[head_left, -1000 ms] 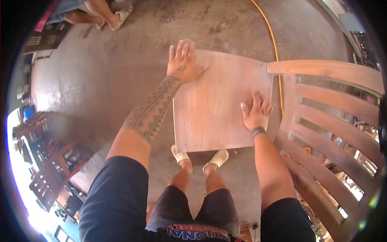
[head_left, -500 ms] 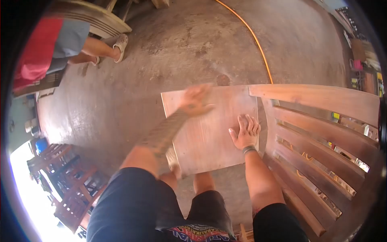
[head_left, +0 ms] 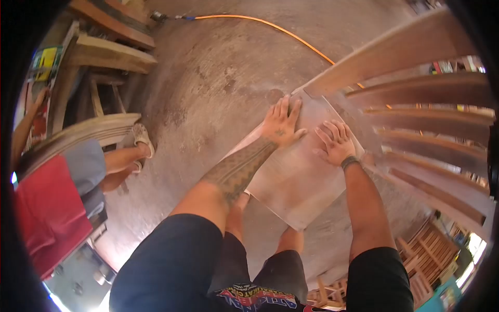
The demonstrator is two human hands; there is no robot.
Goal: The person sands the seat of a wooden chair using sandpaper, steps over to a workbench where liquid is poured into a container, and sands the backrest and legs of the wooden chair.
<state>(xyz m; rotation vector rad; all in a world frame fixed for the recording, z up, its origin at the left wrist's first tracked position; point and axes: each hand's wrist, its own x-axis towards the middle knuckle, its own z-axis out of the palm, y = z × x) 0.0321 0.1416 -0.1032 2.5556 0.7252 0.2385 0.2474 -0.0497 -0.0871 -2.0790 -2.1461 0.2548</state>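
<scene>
I have both hands laid on a wooden panel [head_left: 296, 182], which sits at the middle of my view, over the concrete floor [head_left: 202, 109]. My left hand [head_left: 281, 126] rests toward its far left edge, fingers close together and thumb angled out; my right hand [head_left: 336, 144] lies near its right edge, fingers slightly bent and apart from the thumb, neither gripping anything. Just right of the panel I see wooden slats [head_left: 395, 54]. An orange hose [head_left: 260, 22] curves across the far floor, and another person's leg [head_left: 125, 157] shows at left.
</scene>
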